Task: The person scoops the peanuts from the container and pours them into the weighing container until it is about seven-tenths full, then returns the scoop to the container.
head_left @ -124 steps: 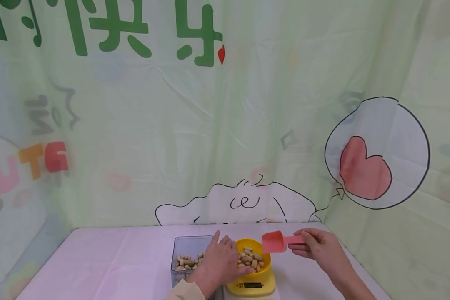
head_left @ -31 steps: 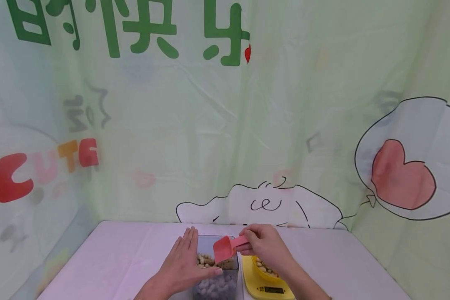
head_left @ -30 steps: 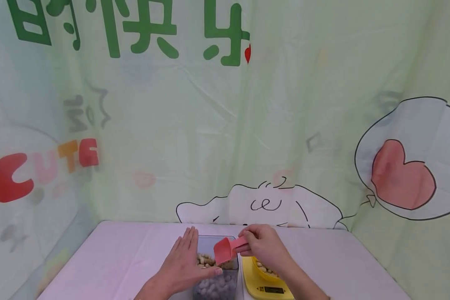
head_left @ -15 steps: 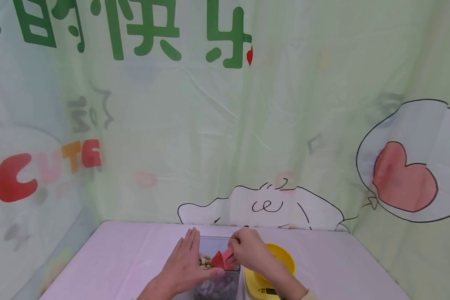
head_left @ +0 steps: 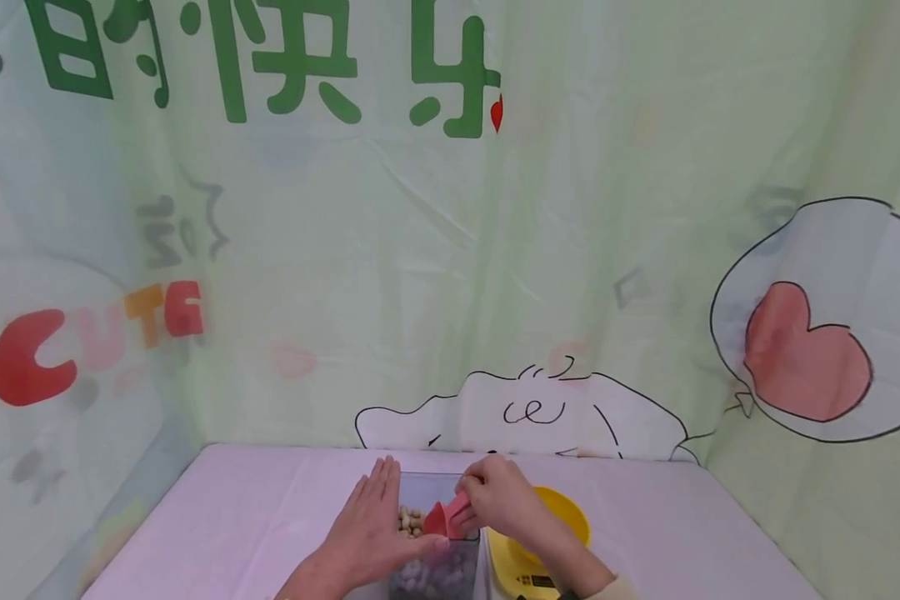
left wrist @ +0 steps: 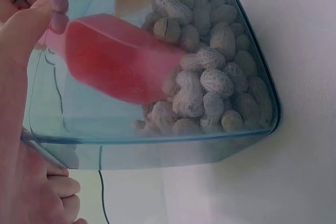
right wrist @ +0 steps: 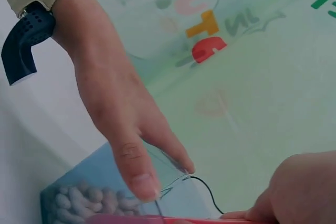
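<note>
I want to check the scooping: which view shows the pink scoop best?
The left wrist view: through the clear container, it shows the pink scoop large, its tip at the peanuts. The head view shows it small, partly covered by the right hand; the right wrist view, only a strip along the bottom edge.

Small fabric-walled booth (head_left: 765,517) round a pale table (head_left: 232,525); whether within a home or a studio, cannot tell. Beyond the right hand (head_left: 506,502), which grips a pink scoop (head_left: 438,522), printed cloth (head_left: 360,267) hangs creased, turning along both sides. Cartoon balloon (head_left: 813,333) up right of the grip; coloured lettering (head_left: 18,358) far left.
</note>
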